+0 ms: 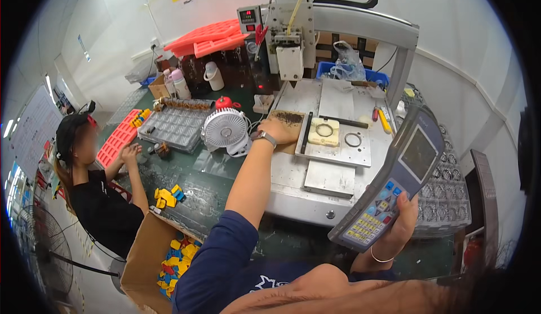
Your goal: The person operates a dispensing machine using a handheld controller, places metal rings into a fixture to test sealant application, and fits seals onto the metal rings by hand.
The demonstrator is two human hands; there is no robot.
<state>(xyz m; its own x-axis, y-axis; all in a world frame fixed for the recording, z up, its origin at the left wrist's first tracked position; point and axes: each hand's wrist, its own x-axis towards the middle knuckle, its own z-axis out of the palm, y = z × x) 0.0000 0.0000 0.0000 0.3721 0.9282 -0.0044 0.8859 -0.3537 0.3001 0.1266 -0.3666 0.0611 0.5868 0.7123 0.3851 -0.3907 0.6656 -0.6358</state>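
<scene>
Nearest, at right, I have the right hand (403, 224) wrapped on the lower right side of the handheld controller (381, 193), thumb on its front by the keys; can't tell if a key is down; beyond it, the metal plate (360, 156) carries a cream block (325, 140) with a dark ring (324, 136) on top; second dark circle (353, 147) just right of the block, ring or groove, can't tell; left of the plate, my left hand (280, 132) is over the brown board (301, 125) with small dark bits (289, 117); fingertips hidden, can't tell if they pinch anything; farther, the machine head (290, 60) stands apart from the block; my read: setup stage, block and ring placed; handling the bits and the machine pass probably left.
</scene>
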